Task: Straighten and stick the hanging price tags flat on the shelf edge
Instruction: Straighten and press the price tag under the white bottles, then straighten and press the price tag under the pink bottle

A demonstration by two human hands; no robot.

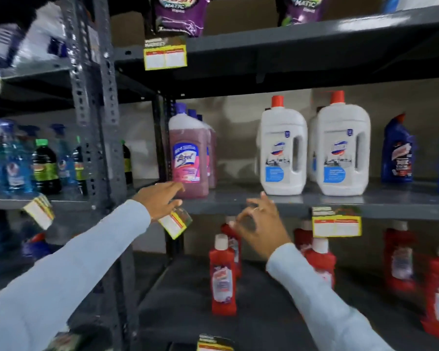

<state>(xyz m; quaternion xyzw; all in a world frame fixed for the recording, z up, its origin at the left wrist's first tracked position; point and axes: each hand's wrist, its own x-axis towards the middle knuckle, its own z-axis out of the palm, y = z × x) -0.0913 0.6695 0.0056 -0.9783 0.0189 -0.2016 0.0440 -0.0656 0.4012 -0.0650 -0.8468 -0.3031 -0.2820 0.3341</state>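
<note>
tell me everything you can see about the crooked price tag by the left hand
The crooked price tag is a small paper-like card with a yellow border, white panels, red strips and a dark top. It hangs tilted, not flat, at the middle shelf edge below the pink bottle. The left hand has its fingers at the tag's top; the print is too blurred to read.

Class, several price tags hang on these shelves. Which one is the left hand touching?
The tilted price tag under the pink bottle; the left hand touches it alone.

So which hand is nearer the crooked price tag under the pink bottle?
Left. The left hand has its fingers on the crooked price tag's top edge; the right hand is off to its right, apart from it.
</note>
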